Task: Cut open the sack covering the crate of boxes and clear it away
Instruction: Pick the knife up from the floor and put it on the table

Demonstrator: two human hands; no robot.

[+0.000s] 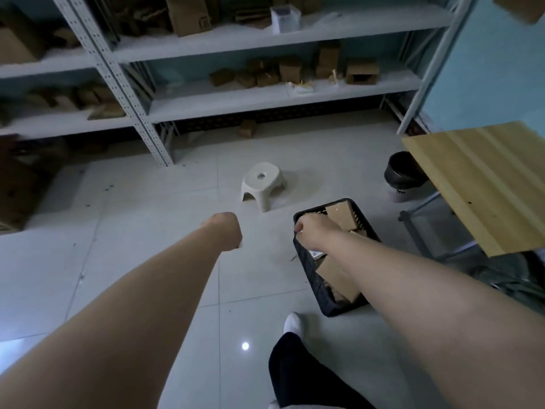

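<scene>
Left hand [225, 228] outstretched, fingers curled, hold unclear; right hand [314, 231] fingers curl over crate [306, 268] rim.

two hands, a left hand [225, 228] and a right hand [312, 231]; one black crate [308, 268] holding at least two brown boxes [342, 212]; one white stool [262, 184]; one black bin [401, 172]; one wooden tabletop [483, 184]; one loose box [247, 128] on the floor under the shelving [236, 101]; one white-socked foot [293, 323].

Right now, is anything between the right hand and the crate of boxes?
Nothing visible. The right hand grips the crate at its far left corner, and no sack covers the boxes inside. The left hand hangs over the floor left of the crate.
</scene>
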